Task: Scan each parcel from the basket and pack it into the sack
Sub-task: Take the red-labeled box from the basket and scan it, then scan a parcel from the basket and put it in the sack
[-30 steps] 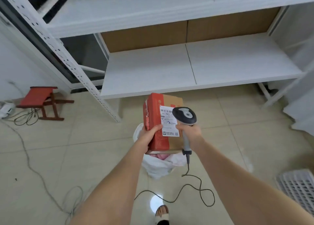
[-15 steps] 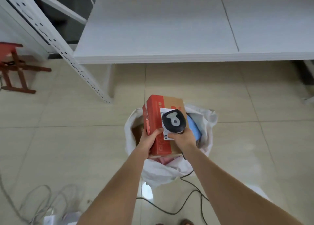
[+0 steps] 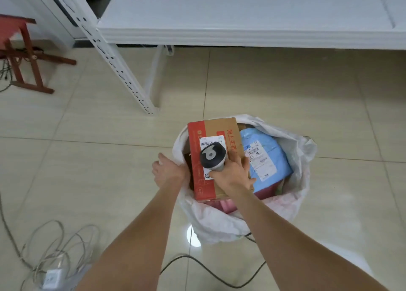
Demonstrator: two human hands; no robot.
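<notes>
Inside sack (image 3: 303, 150): cardboard box (image 3: 219, 128), blue parcel (image 3: 272, 158).

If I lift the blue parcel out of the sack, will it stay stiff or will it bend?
The blue parcel is probably a soft plastic mailer: its skin shows wrinkles and rounded edges, so it would likely sag when gripped at one end. Its film looks smooth, maybe a little slippery. Beside the box in the sack, it seems unlikely to roll.

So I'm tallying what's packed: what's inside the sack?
Inside the white sack: a red-and-brown carton and a blue mailer, with something pink beneath. Anything deeper is covered.
</notes>
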